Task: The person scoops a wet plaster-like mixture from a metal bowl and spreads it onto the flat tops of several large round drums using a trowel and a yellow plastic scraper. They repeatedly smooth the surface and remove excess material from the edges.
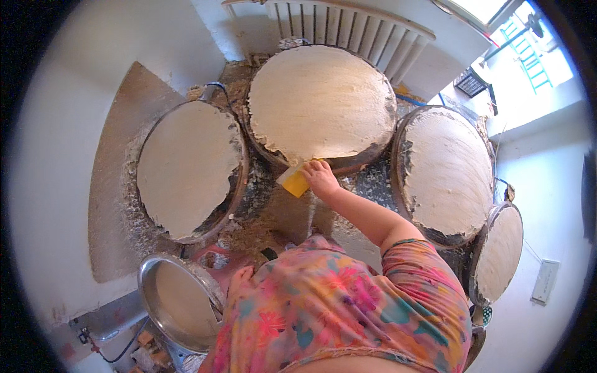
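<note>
My right hand point(321, 180) is closed around a yellow flat scraper point(295, 181). Its edge is at the near rim of the middle round griddle point(354, 163), where a dark strip shows below a wide sheet of pale batter point(320, 102). Only part of my left hand point(242, 277) shows, low beside my patterned shirt, and its fingers are too hidden to read. Close to that hand stands a wide metal basin point(149, 268) holding pale liquid point(185, 299).
Batter-coated round griddles stand at the left point(189, 168), right point(444, 171) and far right point(499, 252). A radiator point(348, 31) runs along the back wall. Dried splashes cover the left wall point(118, 186). Bricks point(146, 339) and a hose point(121, 357) lie at lower left.
</note>
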Available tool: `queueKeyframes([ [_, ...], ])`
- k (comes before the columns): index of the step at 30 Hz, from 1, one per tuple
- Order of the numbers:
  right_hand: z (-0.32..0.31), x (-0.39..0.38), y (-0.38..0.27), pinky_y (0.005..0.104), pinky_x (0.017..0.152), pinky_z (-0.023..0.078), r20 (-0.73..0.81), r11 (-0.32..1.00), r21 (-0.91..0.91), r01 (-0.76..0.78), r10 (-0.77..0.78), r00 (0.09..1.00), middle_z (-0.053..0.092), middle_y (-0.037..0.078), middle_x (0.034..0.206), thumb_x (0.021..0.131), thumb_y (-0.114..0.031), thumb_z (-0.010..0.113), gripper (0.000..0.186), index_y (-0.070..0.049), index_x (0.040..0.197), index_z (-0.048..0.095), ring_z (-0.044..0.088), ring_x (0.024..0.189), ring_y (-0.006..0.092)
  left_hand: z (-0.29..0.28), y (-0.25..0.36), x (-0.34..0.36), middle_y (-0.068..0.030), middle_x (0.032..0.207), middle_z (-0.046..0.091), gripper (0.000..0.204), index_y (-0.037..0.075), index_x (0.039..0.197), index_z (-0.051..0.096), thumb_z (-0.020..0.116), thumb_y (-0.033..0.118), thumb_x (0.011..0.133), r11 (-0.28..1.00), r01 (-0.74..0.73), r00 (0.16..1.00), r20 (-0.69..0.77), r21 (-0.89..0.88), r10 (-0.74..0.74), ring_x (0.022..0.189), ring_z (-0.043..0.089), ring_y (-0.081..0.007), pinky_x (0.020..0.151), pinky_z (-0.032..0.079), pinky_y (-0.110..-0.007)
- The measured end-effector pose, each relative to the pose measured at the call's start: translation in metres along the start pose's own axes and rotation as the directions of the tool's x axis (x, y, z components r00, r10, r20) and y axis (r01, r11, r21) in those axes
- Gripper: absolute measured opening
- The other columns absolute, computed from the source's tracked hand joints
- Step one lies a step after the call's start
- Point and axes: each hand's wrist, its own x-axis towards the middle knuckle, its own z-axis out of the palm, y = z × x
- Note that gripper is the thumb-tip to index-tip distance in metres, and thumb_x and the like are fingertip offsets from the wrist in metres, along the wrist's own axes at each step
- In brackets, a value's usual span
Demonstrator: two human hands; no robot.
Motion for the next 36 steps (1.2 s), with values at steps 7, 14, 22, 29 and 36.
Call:
queueKeyframes([
  [7,0.019,0.066,-0.036,0.0347,0.092,0.029,0.044,0.999,-0.036,0.021,-0.02,0.999,0.055,0.004,0.1,0.074,-0.015,0.047,0.028,-0.01,0.1,0.056,0.043,0.105,0.0208,0.0,0.044,-0.026,-0.0069,0.093,0.058,0.032,0.0,0.105,0.053,0.052,0.025,0.085,0.969,0.023,0.987,-0.159,0.244,0.016,0.085,0.053,-0.0129,0.071,0.044,-0.025],
  [14,0.019,0.129,-0.057,0.0331,0.088,0.033,0.014,0.999,-0.045,0.021,-0.021,1.0,0.057,0.003,0.096,0.074,-0.015,0.047,0.025,-0.009,0.097,0.057,0.046,0.099,0.0203,-0.024,0.035,-0.045,-0.0069,0.093,0.059,0.032,0.0,0.105,0.053,0.051,0.024,0.085,0.979,0.064,0.984,-0.173,0.195,-0.03,0.086,0.054,-0.0131,0.072,0.044,-0.025],
  [22,0.036,0.205,-0.057,0.0342,0.088,0.034,-0.037,1.0,-0.001,0.003,-0.003,0.999,0.058,0.003,0.093,0.073,-0.012,0.049,0.021,-0.011,0.091,0.06,0.047,0.099,0.0221,-0.046,0.031,-0.058,-0.0069,0.094,0.059,0.031,0.0,0.104,0.054,0.051,0.024,0.085,0.983,0.097,0.979,-0.194,0.153,-0.066,0.087,0.054,-0.0134,0.073,0.043,-0.025],
  [29,0.004,0.229,-0.057,0.0356,0.087,0.036,-0.088,0.987,-0.074,0.145,-0.152,0.985,0.056,0.005,0.1,0.069,-0.011,0.049,0.03,-0.01,0.099,0.057,0.049,0.099,0.023,-0.056,0.036,-0.047,-0.0069,0.095,0.059,0.031,-0.001,0.104,0.054,0.051,0.023,0.085,0.987,0.064,0.984,-0.174,0.149,-0.037,0.087,0.054,-0.0137,0.074,0.043,-0.025],
  [36,-0.005,0.064,-0.08,0.0391,0.093,0.032,-0.03,0.992,-0.104,0.071,-0.075,0.997,0.052,0.012,0.107,0.071,-0.017,0.05,0.035,-0.003,0.103,0.051,0.044,0.108,0.0268,-0.06,0.049,-0.004,-0.0069,0.095,0.059,0.03,-0.001,0.104,0.054,0.051,0.023,0.085,0.983,-0.073,0.993,-0.083,0.168,0.088,0.088,0.054,-0.014,0.074,0.043,-0.024],
])
